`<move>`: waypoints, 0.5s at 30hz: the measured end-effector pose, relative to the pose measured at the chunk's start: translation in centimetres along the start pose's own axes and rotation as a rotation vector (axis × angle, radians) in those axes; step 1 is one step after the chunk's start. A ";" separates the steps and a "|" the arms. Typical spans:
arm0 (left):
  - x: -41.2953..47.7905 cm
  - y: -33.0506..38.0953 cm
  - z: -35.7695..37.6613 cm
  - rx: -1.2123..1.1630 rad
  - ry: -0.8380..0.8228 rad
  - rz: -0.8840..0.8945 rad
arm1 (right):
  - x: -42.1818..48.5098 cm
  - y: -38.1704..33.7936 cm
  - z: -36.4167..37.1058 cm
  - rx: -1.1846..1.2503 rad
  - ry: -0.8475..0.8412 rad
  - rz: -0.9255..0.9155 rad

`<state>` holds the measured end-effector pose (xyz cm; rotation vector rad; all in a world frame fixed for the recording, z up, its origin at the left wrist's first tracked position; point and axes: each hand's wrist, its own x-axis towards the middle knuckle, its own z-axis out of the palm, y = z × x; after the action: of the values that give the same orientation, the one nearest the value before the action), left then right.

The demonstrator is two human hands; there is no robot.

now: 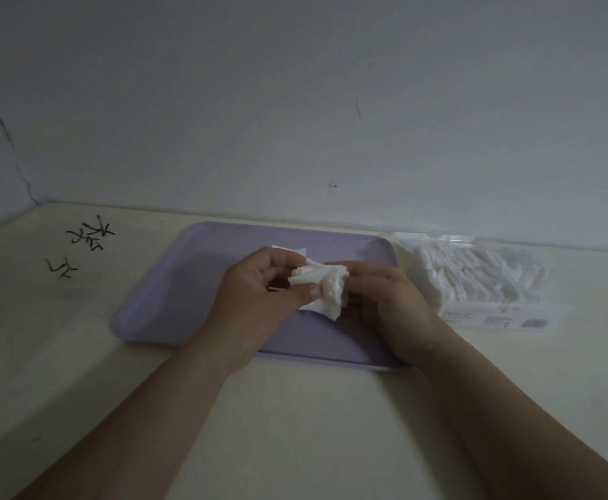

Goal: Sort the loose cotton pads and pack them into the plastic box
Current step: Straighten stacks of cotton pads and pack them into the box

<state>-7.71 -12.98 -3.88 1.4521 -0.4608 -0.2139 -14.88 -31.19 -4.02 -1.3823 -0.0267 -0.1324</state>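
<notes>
A small bunch of white cotton pads [322,288] is held between both hands over the lilac tray [172,301]. My left hand [259,294] pinches the bunch from the left, thumb on top. From the right, my right hand [385,297] grips the same bunch, its fingers partly hidden behind the pads. One more pad [288,250] peeks out behind my left fingers. To the right of the tray stands the clear plastic box [475,279], with several white pads packed in rows.
The tray lies on a cream table [295,427] that meets a pale wall at the back. Black handwritten marks [82,243] are on the table at the left. The box has a printed label on its front side.
</notes>
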 end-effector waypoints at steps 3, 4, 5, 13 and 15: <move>-0.2 0.2 0.2 0.062 0.022 0.019 | -0.3 -0.3 0.0 0.037 -0.083 -0.020; -0.2 0.2 0.3 0.082 0.030 0.026 | -0.4 -0.1 -0.1 -0.023 -0.068 -0.043; -0.3 0.2 0.3 0.104 0.036 0.032 | -0.3 0.2 -0.1 -0.089 -0.032 -0.054; -0.6 -0.3 0.7 0.200 -0.110 -0.047 | 0.2 0.9 -0.6 -0.511 0.134 -0.129; -0.4 -0.5 0.7 0.267 -0.055 -0.046 | 0.2 0.9 -0.6 -0.510 0.148 -0.122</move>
<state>-8.35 -13.53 -4.37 1.7224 -0.5158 -0.2360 -14.60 -31.65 -4.96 -1.8763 0.0499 -0.3616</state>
